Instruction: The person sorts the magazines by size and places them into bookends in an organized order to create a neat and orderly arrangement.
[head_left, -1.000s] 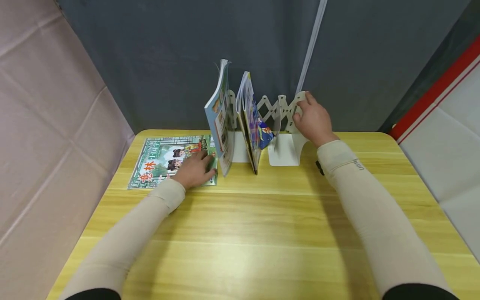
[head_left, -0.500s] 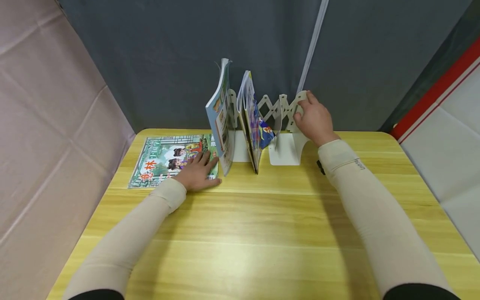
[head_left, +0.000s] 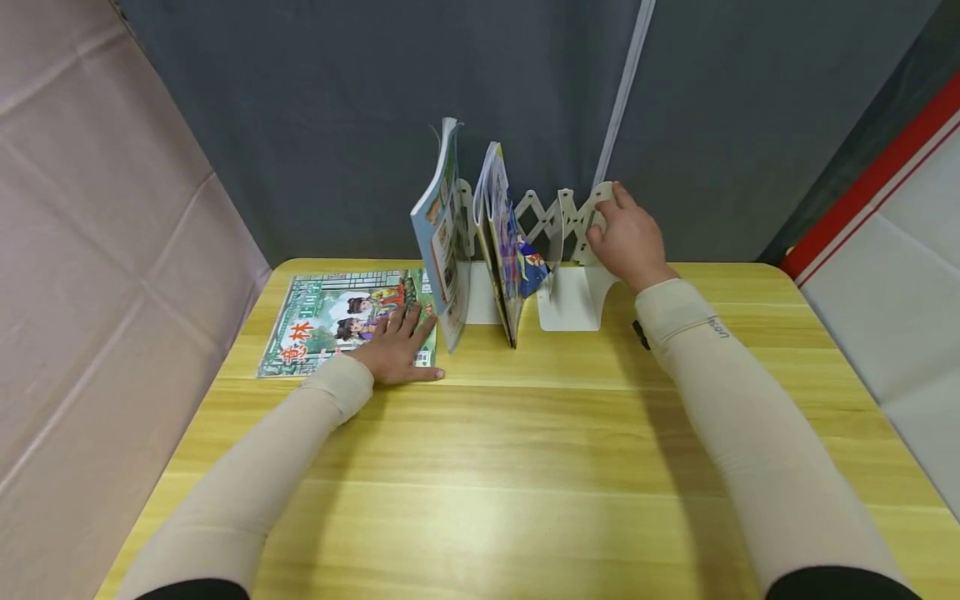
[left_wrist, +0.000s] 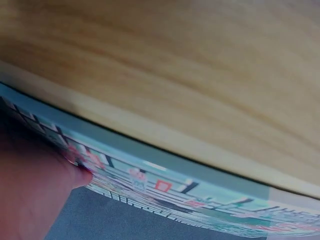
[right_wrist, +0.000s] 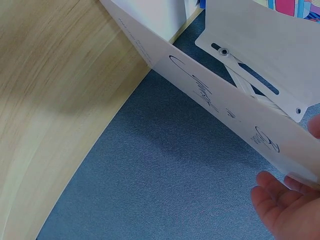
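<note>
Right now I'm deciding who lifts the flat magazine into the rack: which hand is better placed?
Probably the left hand: it lies flat on the magazine, while the right hand grips the rack.

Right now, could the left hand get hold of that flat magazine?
Probably yes: the left hand already rests flat on the magazine, whose near edge on the table looks unobstructed.

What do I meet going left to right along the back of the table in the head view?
Flat magazine with the left hand resting on it → tall blue book → second upright book → white expanding rack → right hand holding the rack's end plate.
</note>
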